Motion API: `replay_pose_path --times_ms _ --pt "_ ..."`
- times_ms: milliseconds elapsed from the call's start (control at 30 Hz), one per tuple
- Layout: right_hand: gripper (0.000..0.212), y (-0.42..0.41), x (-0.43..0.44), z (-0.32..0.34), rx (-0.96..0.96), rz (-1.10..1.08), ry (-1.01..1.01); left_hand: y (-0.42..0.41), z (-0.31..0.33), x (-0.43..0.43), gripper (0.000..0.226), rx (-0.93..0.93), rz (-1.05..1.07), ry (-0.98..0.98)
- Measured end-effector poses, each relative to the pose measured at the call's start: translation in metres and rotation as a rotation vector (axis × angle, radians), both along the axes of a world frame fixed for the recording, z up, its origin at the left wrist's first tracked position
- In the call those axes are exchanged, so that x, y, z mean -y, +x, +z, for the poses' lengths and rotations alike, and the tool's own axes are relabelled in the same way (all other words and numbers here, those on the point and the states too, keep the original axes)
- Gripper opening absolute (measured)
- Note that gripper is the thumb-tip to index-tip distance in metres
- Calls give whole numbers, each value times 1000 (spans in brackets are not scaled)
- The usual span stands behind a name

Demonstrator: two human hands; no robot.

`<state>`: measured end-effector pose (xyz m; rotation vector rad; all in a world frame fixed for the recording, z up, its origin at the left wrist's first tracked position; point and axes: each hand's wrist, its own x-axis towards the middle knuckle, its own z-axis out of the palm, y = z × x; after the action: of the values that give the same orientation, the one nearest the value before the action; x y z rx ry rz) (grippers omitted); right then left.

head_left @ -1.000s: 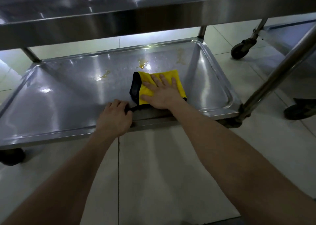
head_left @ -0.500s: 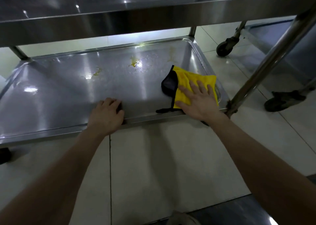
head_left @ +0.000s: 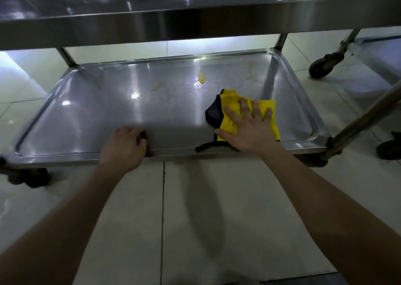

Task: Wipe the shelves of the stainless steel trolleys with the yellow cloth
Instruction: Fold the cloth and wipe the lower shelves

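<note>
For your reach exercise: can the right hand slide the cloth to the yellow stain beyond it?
Probably yes: the right hand presses the cloth flat, and only bare shelf lies between it and the stain.

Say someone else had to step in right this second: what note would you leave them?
Left hand grips the front rim of the bottom shelf.
Right hand presses flat on the yellow cloth, at the shelf's near right side.
Done: cannot tell how much is wiped.
Left: yellow stains toward the back, not yet wiped.
</note>
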<state>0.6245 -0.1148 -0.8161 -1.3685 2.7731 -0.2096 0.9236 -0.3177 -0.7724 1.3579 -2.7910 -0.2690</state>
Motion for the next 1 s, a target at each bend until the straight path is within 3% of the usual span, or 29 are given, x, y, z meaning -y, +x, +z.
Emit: replay_pose_path --times_ms 133,267,433,600,733,800,1000 --pt "98 9 39 6 17 70 45 0 -5 -3 53 41 -23 -26" --pt "93 47 112 12 17 243 61 6 -4 0 72 47 -25 -16" --pt "83 104 173 18 11 454 49 11 -3 9 65 37 -70 43" --pt "58 110 129 27 9 559 -82 16 0 8 49 11 -80 99" --pt "41 117 74 26 56 644 -227 25 15 9 60 7 -81 242" --pt "38 121 53 25 55 665 -249 33 24 6 66 -83 -37 344" --pt "35 151 42 48 132 615 -219 79 30 -8 55 -225 9 262"
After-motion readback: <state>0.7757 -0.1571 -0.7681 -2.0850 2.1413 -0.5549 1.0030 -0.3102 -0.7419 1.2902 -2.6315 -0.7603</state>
